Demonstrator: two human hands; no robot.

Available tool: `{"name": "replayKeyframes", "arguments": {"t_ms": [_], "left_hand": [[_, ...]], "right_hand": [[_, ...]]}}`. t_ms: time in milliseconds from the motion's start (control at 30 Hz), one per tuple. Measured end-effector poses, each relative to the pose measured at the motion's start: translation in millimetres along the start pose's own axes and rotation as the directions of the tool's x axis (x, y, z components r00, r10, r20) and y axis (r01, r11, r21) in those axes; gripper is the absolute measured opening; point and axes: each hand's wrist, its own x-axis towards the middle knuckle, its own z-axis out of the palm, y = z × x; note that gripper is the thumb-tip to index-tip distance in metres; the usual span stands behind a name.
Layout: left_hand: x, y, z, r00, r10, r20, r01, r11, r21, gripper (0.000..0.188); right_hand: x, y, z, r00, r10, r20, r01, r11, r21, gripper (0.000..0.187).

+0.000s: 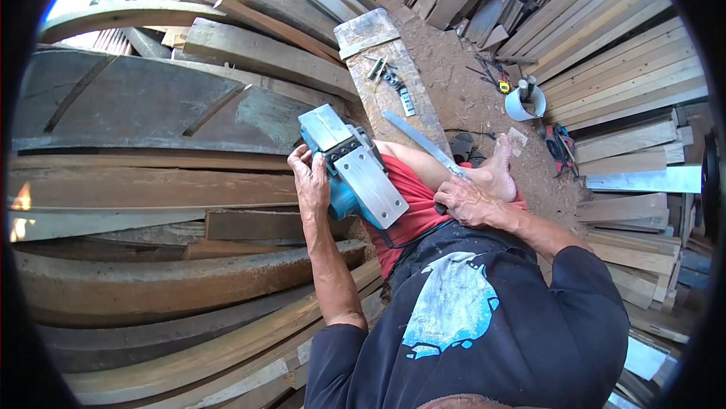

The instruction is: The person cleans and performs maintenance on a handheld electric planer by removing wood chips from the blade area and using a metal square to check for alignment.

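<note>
An upturned blue electric planer (342, 201) rests on my lap, its metal sole plates and the dark slot between them facing up. My left hand (308, 182) is closed round its blue side, fingers at the edge of the front plate. My right hand (465, 201) is closed on what looks like a try square, with a long flat metal blade (414, 139) pointing away to the far left. A dark end shows under those fingers. The blade is apart from the planer and crosses above my bare leg. Small metal parts (393, 82) lie on a plank (418, 61) beyond.
Stacked timber (174, 186) fills the left side; boards (628, 68) line the right. On the sawdust-covered floor (461, 91) stand a white bucket (516, 110) holding tools, a yellow tape measure (504, 87) and a red-and-black tool (560, 148). A dark cord (389, 241) lies by the planer.
</note>
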Motion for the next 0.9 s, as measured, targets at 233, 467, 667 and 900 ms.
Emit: {"name": "replayKeyframes", "arguments": {"t_ms": [233, 467, 667, 900], "left_hand": [[-2.1, 15.4, 0.7, 0.999, -0.044, 0.001, 0.043, 0.975, 0.219, 0.059], [-2.9, 24.3, 0.7, 1.0, -0.025, 0.008, 0.023, 0.983, 0.18, 0.057], [-4.7, 20.8, 1.3, 1.0, -0.024, 0.005, 0.023, 0.988, 0.151, 0.052], [-1.3, 14.1, -0.9, 0.995, -0.102, 0.01, 0.1, 0.989, 0.107, 0.053]], "right_hand": [[10.0, 2.3, -36.2, 0.99, 0.125, 0.072, -0.137, 0.97, 0.199, 0.02], [102.4, 66.9, -86.8, 0.908, 0.323, -0.266, -0.325, 0.945, 0.04, 0.022], [212.9, 115.4, -116.5, 0.861, 0.4, -0.315, -0.451, 0.886, -0.108, 0.029], [294.8, 167.1, -111.3, 0.876, 0.404, -0.264, -0.455, 0.874, -0.173, 0.052]]}}
